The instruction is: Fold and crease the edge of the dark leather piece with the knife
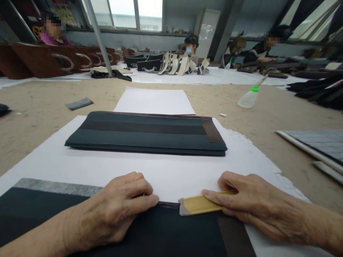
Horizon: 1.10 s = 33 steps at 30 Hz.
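My left hand (pixel 118 210) presses down on the folded top edge of a dark sheet (pixel 166 235) that lies at the near edge of the table. My right hand (pixel 249 203) grips a flat yellow wooden tool (pixel 195 205) and holds its grey tip against that same folded edge. Both hands rest on a large white paper (pixel 166 171). Behind them lies a stack of dark sheets (pixel 144 134) with a brown strip across the top and a brown patch at its right end.
A clear squeeze bottle with a green cap (pixel 249 98) lies at the far right on the tan table (pixel 40 117). A grey scrap (pixel 79 103) lies at the left, grey panels (pixel 318 146) at the right. Three people sit at the back among dark bags.
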Available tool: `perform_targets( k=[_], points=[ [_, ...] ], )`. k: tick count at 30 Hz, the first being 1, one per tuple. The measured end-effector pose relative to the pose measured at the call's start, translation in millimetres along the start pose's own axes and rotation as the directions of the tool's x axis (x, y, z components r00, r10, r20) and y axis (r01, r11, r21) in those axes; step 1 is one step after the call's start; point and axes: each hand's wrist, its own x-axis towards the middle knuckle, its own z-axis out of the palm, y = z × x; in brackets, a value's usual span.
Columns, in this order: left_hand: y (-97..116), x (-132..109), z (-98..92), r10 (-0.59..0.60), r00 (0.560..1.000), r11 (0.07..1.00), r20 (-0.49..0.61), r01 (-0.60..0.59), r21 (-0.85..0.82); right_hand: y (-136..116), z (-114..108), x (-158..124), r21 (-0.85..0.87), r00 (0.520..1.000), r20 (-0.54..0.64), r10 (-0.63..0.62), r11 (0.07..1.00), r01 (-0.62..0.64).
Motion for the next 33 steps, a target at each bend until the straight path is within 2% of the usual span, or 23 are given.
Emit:
perform_targets(
  k=[8,17,21,26,33],
  points=[
    [-2,-4,0.7,0.006,1.000,0.996,0.030,-0.009,0.091,-2,-5,19,0.028,0.999,0.037,-0.019,0.999,0.018],
    [-1,-3,-0.1,0.028,1.000,0.995,0.014,-0.029,0.091,-8,-3,38,0.021,0.998,0.014,-0.060,0.998,0.060],
    [-7,-14,-10.5,-0.008,0.999,0.999,0.036,0.006,0.038,-7,-2,39,-0.007,0.997,-0.017,-0.076,0.997,0.076],
    [-16,-34,-23.1,-0.053,0.999,0.997,-0.013,0.052,-0.049,-5,-1,46,0.002,0.996,-0.014,-0.091,0.996,0.091],
    [-14,-37,-21.4,-0.073,0.997,0.997,0.012,0.072,0.034,-12,3,62,0.018,0.994,-0.018,-0.105,0.994,0.105]
  ],
)
